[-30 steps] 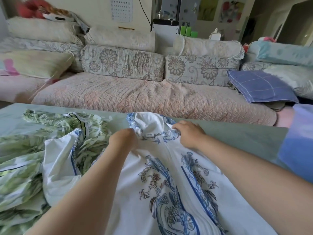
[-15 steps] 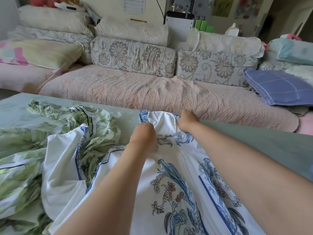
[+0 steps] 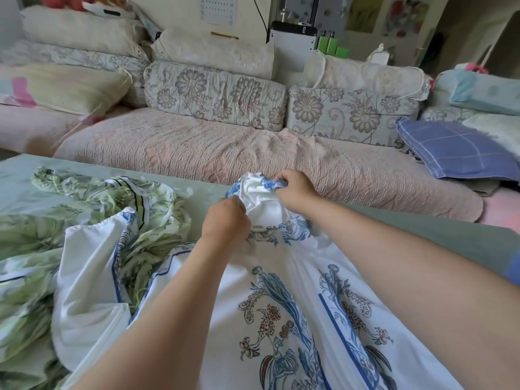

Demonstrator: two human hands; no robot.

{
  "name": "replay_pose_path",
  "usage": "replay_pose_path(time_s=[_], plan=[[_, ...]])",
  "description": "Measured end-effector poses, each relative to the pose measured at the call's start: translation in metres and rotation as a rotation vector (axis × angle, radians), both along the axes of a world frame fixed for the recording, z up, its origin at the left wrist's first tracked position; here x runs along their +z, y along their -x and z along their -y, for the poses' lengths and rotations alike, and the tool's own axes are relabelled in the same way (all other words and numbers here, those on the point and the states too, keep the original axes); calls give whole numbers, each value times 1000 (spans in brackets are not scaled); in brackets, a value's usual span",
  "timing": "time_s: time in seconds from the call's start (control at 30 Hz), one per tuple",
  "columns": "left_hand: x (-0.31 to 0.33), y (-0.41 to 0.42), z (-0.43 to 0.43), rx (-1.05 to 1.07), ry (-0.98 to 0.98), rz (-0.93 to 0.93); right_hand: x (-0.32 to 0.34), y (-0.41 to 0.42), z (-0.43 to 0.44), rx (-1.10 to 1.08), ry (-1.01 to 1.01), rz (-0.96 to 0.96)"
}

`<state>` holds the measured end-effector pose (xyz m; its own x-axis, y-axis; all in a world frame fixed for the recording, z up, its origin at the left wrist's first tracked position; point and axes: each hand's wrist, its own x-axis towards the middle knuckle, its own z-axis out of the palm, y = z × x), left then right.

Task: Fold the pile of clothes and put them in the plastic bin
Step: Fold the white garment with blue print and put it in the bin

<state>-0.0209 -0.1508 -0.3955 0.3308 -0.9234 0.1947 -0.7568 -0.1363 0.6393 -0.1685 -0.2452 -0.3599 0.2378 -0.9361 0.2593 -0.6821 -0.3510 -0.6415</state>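
A white garment with blue floral print (image 3: pixel 284 308) lies spread across the pale green table (image 3: pixel 422 223), running from the near edge to the far side. My left hand (image 3: pixel 226 220) grips the cloth just below its bunched far end. My right hand (image 3: pixel 295 190) pinches that bunched end, with its blue-edged trim, and holds it slightly raised. To the left lies a crumpled green leaf-print garment (image 3: pixel 84 209), partly under the white one. No plastic bin is in view.
Beyond the table's far edge stands a long sofa with a pink quilted cover (image 3: pixel 225 147), floral back cushions (image 3: pixel 216 94) and a blue checked pillow (image 3: pixel 453 150) at the right. A cream pillow (image 3: pixel 70 88) lies at the left.
Both hands have gathered the garment's far end into a bunch. My right hand has risen and curled round the trim; my left hand has closed in beside it.
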Motion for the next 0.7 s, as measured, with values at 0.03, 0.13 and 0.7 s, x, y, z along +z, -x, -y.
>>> replay_pose_path(time_s=[0.03, 0.13, 0.7], plan=[[5, 0, -4, 18, 48, -27, 7, 4, -13, 61, 16, 48], [26, 0, -16, 31, 248, -100, 22, 22, -60, 289, -114, -36], [32, -13, -46, -336, -163, 183, 4, -4, -127, 142, -149, -538]])
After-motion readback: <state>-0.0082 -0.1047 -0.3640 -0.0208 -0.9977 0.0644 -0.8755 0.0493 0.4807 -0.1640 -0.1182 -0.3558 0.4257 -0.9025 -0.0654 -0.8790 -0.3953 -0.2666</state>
